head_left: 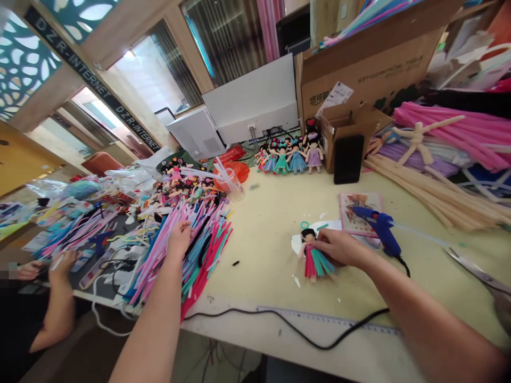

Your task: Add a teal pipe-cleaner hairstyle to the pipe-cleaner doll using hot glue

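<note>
My left hand [181, 236] is over a pile of loose pipe cleaners [215, 250] in pink, lilac, blue, black, green and red. Its fingers are curled together at the pile; whatever lies between them is hidden. Near the table's middle, my right hand [335, 246] grips a small pipe-cleaner doll [309, 250] by its side. The doll has black hair and a skirt of red and green strips. A scrap of white paper [296, 243] lies under it, with a green ring [304, 224] just above its head.
A blue glue gun [381, 226] rests on a pink-edged card [361, 210]. Scissors [479, 274] lie at right, and a ruler [319, 319] and black cable run along the front edge. Finished dolls [289, 157] stand behind, beside a black phone [348, 158]. A co-worker's hands [59, 263] are at far left.
</note>
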{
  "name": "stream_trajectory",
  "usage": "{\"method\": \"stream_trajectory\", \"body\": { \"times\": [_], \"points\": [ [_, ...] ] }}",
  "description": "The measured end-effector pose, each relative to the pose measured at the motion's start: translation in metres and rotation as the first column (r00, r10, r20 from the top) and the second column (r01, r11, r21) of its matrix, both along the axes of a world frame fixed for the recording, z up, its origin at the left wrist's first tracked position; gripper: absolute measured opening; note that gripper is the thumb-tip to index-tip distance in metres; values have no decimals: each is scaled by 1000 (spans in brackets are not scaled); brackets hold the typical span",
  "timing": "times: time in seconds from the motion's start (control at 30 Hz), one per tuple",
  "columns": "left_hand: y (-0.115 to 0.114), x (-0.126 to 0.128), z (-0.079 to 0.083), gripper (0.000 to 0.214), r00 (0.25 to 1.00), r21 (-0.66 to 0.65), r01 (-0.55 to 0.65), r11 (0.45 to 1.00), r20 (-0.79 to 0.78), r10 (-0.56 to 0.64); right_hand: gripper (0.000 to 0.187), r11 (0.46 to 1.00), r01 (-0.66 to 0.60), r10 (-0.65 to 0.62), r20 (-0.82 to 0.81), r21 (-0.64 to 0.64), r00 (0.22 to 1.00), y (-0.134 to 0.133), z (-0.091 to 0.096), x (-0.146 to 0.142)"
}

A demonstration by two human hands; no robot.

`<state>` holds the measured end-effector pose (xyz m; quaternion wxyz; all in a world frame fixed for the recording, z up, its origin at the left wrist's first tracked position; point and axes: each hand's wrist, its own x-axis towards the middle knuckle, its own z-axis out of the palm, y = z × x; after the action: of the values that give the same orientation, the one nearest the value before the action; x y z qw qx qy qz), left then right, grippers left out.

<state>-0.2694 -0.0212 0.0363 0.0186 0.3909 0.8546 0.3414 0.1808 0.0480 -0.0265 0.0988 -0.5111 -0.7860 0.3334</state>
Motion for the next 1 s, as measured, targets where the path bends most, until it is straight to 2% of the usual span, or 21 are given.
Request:
{"method": "stream_trajectory", "body": {
  "times": [0.13, 0.23, 0.37, 0.43, 0.5, 0.6, 0.67, 0.73, 0.83, 0.9, 1.0],
  "points": [
    [2, 7, 14, 27, 984, 145, 20, 989, 170, -45, 31, 999, -22, 23, 10, -39, 1000, 0, 5, 1],
    [5, 19, 28, 27, 990, 194, 48, 980, 120, -73, 28, 999, -22, 22, -3, -31, 1000, 0, 7, 2],
    [6, 50, 45, 28, 979, 262, 174, 949, 62, -197, 26, 996, -14, 11, -37, -87, 999, -2, 10, 1],
    [7, 70, 50, 29, 957, 276, 227, 934, 112, -266, 25, 993, -9, 4, -38, -117, 999, -3, 10, 1],
    [9, 89, 52, 31, 926, 222, 281, 934, 193, -324, 26, 992, -5, 0, -34, -127, 999, -3, 7, 1],
    [16, 104, 44, 26, 884, 141, 360, 922, 266, -385, 32, 992, -3, -2, -37, -129, 999, -1, -1, 1],
    [20, 101, 34, 18, 886, 75, 361, 930, 285, -367, 35, 990, -6, 1, -35, -144, 999, 0, -6, 1],
    [20, 90, 22, 17, 887, 9, 373, 928, 289, -359, 36, 988, -13, 9, -21, -153, 1000, 1, -9, 0],
    [11, 67, 4, 10, 912, -13, 311, 950, 287, -294, 36, 987, -30, 31, 0, -157, 1000, 2, -10, 0],
    [2, 52, -5, 4, 919, 3, 261, 965, 305, -250, 38, 987, -38, 41, 11, -155, 999, 3, -10, 0],
    [-8, 34, -12, 14, 915, 70, 185, 980, 352, -198, 38, 990, -53, 58, 28, -129, 998, 7, -17, 2]
  ]
}}
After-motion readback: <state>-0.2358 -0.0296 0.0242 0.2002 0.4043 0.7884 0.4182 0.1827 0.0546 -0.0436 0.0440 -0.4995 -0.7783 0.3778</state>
